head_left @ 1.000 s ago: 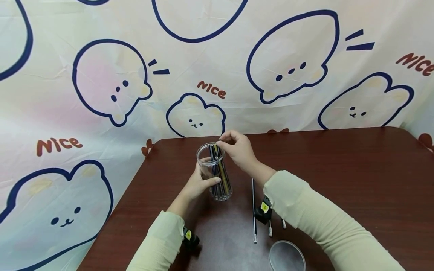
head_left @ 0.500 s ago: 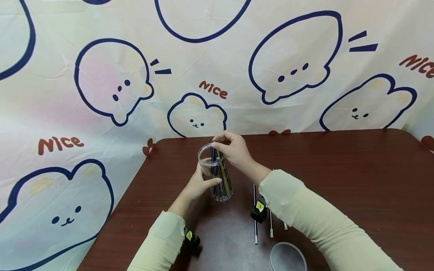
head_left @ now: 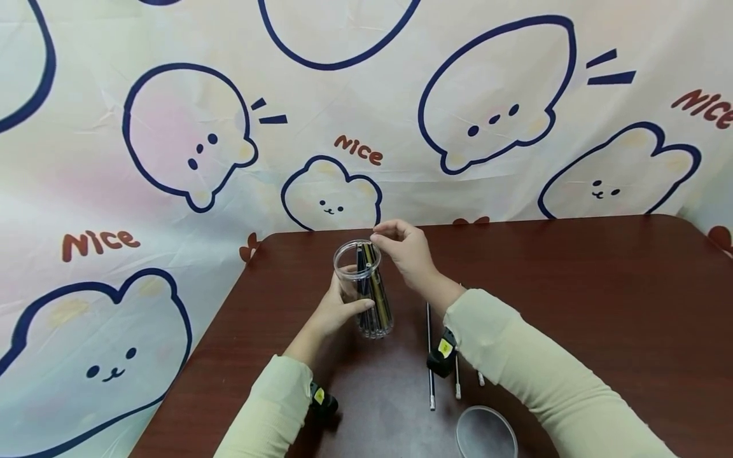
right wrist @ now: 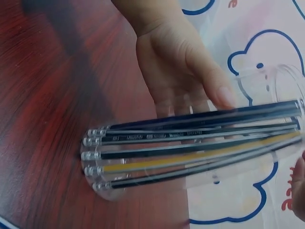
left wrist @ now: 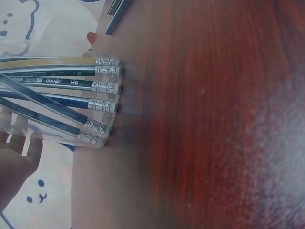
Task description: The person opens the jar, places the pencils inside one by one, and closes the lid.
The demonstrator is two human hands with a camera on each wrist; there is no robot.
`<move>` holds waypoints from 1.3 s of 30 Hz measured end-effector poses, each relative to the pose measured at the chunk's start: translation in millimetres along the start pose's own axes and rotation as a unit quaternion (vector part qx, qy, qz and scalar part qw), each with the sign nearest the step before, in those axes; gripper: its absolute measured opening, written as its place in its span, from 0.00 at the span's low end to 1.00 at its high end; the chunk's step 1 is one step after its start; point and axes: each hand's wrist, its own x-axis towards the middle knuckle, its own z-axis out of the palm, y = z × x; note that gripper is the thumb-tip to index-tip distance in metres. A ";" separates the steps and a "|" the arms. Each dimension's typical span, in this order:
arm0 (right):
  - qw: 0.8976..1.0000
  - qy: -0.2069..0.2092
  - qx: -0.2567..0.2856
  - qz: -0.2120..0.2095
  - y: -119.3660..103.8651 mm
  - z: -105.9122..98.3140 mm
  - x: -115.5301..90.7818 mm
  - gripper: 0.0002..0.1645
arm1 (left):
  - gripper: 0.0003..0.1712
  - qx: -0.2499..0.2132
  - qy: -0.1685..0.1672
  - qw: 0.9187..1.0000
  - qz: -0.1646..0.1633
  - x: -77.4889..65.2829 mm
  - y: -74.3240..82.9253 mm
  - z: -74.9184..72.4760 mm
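A clear jar (head_left: 336, 259) leans slightly at the middle of the table, gripped round its side by my left hand (head_left: 334, 312), thumb across the front. Several pencils (right wrist: 157, 162), mostly dark with a yellow one among them, stand inside with their eraser ends at the jar's bottom. In the left wrist view, the silver ferrules of the pencils (left wrist: 102, 104) fan out along the base. My right hand (head_left: 411, 253) is at the right of the jar's mouth, fingers bent, thumb and forefinger tips close to the rim. Nothing shows between them.
To the right of the jar, a dark pencil (head_left: 431, 375) lies on the brown table (head_left: 572, 305). Two more pencil ends show beside it, partly hidden by the right sleeve (head_left: 532, 350). A round clear lid (head_left: 487, 434) lies at the front edge of view. A cartoon-printed cloth (head_left: 401, 114) hangs behind.
My right hand moved left over the pencil tips in the jar, then back right to the rim. My left hand and the jar stay almost where they were.
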 end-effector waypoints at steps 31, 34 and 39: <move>0.972 0.061 0.010 0.228 31.0 -109.0 -34.0 0.14 | 0.40 0.008 0.000 1.000 -0.013 -2.2 0.4 0.0; 0.966 0.056 -0.024 0.252 38.4 -119.4 -36.1 0.18 | 0.40 0.007 0.001 1.000 -0.012 -2.0 0.4 0.0; 0.952 0.034 -0.099 0.286 49.4 -133.6 -39.2 0.22 | 0.40 0.015 0.002 1.000 -0.005 -2.0 0.0 -0.5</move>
